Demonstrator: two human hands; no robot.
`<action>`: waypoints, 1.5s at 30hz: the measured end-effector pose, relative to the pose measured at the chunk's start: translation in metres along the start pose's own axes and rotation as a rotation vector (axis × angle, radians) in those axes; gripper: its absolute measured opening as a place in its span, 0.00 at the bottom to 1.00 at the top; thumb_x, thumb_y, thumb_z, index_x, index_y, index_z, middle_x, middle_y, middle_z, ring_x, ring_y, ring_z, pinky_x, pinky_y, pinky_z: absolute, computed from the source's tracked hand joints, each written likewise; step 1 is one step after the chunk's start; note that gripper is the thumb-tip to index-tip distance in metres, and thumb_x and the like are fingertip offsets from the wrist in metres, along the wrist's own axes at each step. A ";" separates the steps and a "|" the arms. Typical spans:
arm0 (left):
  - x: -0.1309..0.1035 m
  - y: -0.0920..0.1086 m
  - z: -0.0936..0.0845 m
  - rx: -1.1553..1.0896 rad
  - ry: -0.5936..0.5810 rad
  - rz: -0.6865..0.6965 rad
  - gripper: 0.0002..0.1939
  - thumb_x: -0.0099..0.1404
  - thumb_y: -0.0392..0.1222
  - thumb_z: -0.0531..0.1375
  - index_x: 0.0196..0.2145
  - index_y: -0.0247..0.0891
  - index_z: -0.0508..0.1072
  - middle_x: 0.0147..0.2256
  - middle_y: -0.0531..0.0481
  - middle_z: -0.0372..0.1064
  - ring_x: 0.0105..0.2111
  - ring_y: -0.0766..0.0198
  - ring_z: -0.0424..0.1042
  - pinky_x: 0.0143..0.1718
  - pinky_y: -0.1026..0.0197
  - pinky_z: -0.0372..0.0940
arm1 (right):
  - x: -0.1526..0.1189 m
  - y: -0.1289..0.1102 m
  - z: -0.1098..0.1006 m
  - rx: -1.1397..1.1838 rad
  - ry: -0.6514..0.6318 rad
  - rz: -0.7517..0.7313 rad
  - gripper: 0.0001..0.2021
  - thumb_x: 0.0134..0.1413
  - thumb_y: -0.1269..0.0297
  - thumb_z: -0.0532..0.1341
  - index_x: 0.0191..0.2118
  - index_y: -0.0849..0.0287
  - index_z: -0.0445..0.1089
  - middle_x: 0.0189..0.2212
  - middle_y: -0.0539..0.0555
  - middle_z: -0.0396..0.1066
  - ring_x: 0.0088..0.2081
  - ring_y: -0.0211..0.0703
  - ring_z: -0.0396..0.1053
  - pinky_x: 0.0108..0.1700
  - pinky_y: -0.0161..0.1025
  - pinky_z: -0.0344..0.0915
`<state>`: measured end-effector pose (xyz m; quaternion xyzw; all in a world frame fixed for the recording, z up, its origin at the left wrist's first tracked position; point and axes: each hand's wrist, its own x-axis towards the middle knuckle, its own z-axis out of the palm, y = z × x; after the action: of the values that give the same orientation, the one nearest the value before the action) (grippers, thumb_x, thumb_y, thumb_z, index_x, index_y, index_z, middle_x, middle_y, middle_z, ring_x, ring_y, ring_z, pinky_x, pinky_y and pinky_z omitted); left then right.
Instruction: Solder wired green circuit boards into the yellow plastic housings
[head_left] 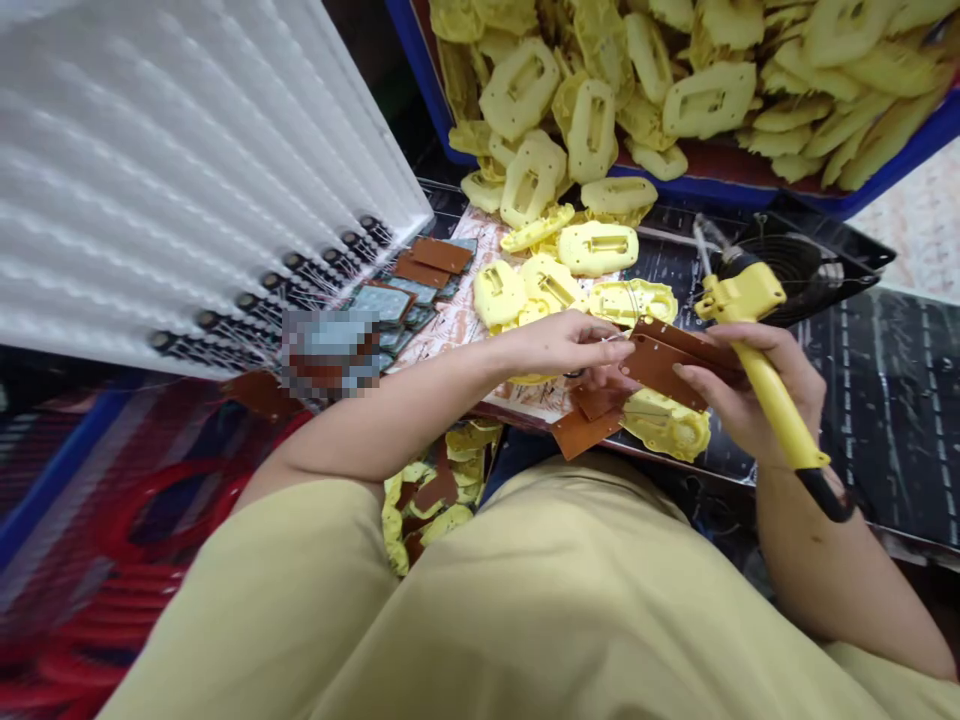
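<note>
My right hand [772,385] is closed round a yellow soldering tool [772,400] with a black end, and its thumb and fingers also grip a brown circuit board [664,370]. At the board's left edge, my left hand [589,350] pinches a thin wire with thumb and forefinger. More brown boards [585,432] hang below the left palm, partly hidden by it. Just under the held board lies a yellow plastic shell [667,425]; other yellow shells [598,248] are spread beyond my hands.
A blue-rimmed bin [750,190] full of yellow shells stands at the back. Stacked circuit boards [382,300] and a white foam panel [225,150] with black round parts [296,262] are at left. A black fan-like object [787,265] sits at right.
</note>
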<state>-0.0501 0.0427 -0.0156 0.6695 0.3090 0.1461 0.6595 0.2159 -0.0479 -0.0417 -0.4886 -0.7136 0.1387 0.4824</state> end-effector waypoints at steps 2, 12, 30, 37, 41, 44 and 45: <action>0.003 -0.001 0.003 0.076 0.081 0.041 0.24 0.63 0.60 0.75 0.44 0.36 0.84 0.41 0.43 0.84 0.43 0.57 0.83 0.48 0.58 0.75 | -0.002 -0.002 -0.001 0.021 0.012 -0.007 0.17 0.62 0.58 0.76 0.53 0.49 0.76 0.46 0.52 0.82 0.43 0.50 0.84 0.45 0.45 0.86; 0.032 0.007 0.038 -0.463 0.444 0.162 0.18 0.64 0.54 0.78 0.41 0.37 0.87 0.46 0.44 0.87 0.48 0.60 0.85 0.56 0.58 0.77 | -0.014 -0.013 0.022 -0.010 0.226 -0.135 0.15 0.64 0.63 0.74 0.53 0.49 0.74 0.44 0.51 0.83 0.41 0.47 0.84 0.44 0.43 0.85; 0.066 0.002 -0.020 0.092 0.481 0.103 0.09 0.71 0.43 0.70 0.43 0.34 0.82 0.30 0.50 0.79 0.27 0.68 0.75 0.36 0.61 0.74 | 0.061 0.077 0.007 -0.249 -0.336 -0.227 0.14 0.72 0.53 0.64 0.58 0.50 0.75 0.52 0.54 0.82 0.50 0.52 0.83 0.50 0.46 0.80; 0.074 0.017 -0.031 0.553 0.364 0.124 0.03 0.64 0.31 0.67 0.34 0.34 0.82 0.34 0.48 0.81 0.38 0.61 0.79 0.49 0.57 0.72 | 0.076 0.108 0.027 -0.360 -0.463 -0.208 0.22 0.68 0.47 0.69 0.59 0.54 0.73 0.50 0.60 0.82 0.47 0.54 0.82 0.46 0.46 0.79; 0.089 0.016 -0.026 0.744 0.259 0.053 0.07 0.63 0.30 0.66 0.35 0.36 0.85 0.35 0.49 0.83 0.40 0.59 0.80 0.51 0.57 0.71 | 0.058 0.097 0.006 -0.423 -0.424 -0.228 0.18 0.69 0.50 0.68 0.57 0.54 0.76 0.48 0.60 0.83 0.49 0.57 0.82 0.46 0.48 0.80; 0.099 0.011 -0.019 0.795 0.205 0.024 0.08 0.63 0.31 0.67 0.36 0.38 0.86 0.35 0.49 0.84 0.40 0.58 0.81 0.50 0.58 0.71 | 0.044 0.077 -0.013 -0.394 -0.307 -0.303 0.13 0.71 0.52 0.68 0.53 0.51 0.80 0.48 0.56 0.84 0.50 0.55 0.83 0.54 0.51 0.81; 0.102 0.010 -0.017 0.803 0.194 0.015 0.08 0.63 0.32 0.67 0.37 0.38 0.87 0.36 0.49 0.84 0.40 0.58 0.81 0.50 0.58 0.71 | 0.039 0.069 -0.021 -0.376 -0.260 -0.314 0.11 0.71 0.53 0.68 0.52 0.50 0.81 0.46 0.54 0.85 0.47 0.52 0.83 0.53 0.49 0.82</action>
<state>0.0201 0.1184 -0.0255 0.8589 0.3973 0.0811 0.3128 0.2697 0.0127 -0.0561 -0.4313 -0.8497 -0.0111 0.3032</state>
